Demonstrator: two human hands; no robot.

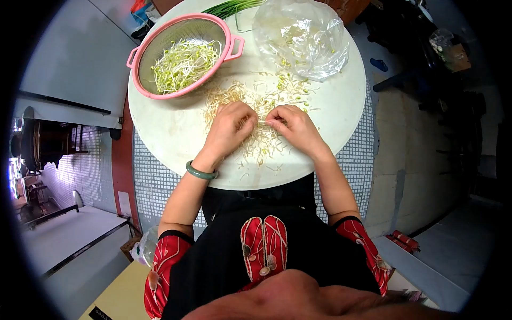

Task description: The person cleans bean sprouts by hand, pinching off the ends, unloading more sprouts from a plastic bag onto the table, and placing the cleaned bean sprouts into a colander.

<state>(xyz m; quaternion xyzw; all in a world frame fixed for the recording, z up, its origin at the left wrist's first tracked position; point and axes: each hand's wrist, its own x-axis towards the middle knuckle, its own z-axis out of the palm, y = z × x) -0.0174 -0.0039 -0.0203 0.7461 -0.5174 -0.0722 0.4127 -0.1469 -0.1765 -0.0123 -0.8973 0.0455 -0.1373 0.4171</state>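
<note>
We have our left hand and right hand curled in at the sprout pile, though we cannot tell what either grips. The pile lies on our white table; past the pile, leftward, sits a pink colander of more sprouts, and rightward a clear plastic bag.

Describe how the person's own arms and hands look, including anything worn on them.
The left hand and right hand are ungloved. A smooth, rounded green bangle circles the left wrist; the right has none. Red patterned sleeves with black cuffs leave the forearms bare.
</note>
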